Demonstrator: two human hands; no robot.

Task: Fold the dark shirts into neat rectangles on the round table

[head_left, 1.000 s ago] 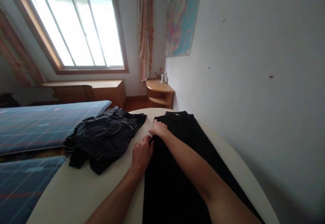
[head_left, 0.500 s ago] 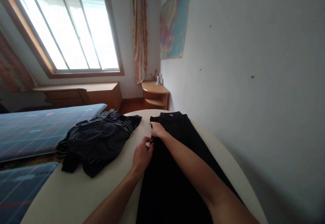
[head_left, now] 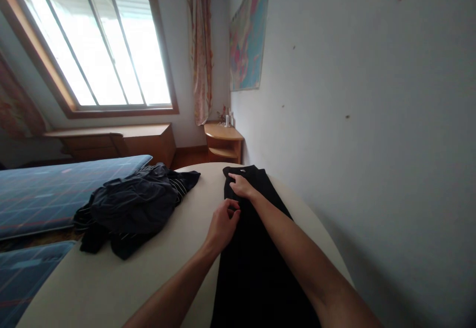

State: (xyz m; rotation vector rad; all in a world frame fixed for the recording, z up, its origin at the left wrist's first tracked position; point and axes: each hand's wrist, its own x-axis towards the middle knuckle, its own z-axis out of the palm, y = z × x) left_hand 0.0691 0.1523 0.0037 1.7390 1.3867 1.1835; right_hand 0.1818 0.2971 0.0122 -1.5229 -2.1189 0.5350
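Note:
A black collared shirt (head_left: 260,268) lies lengthwise on the pale round table (head_left: 174,268), its collar and small white label at the far end. My right hand (head_left: 242,187) is near the collar, pinching the shirt's left side, with the index finger stretched toward the far left corner. Closer to me, my left hand (head_left: 224,221) has its fingers curled together on the same edge, holding the cloth. That left side is turned inward over the shirt. My right forearm crosses above the black cloth and hides part of it.
A heap of dark clothes (head_left: 136,201) with striped pieces lies on the table's left part. Beyond it are blue plaid mattresses (head_left: 67,189). A white wall (head_left: 334,159) runs close along the right. A corner shelf (head_left: 223,132) and a window (head_left: 92,45) stand at the back.
Both hands have moved right, carrying the shirt's left edge inward, so the shirt looks narrower near the collar. The view has shifted slightly to the right.

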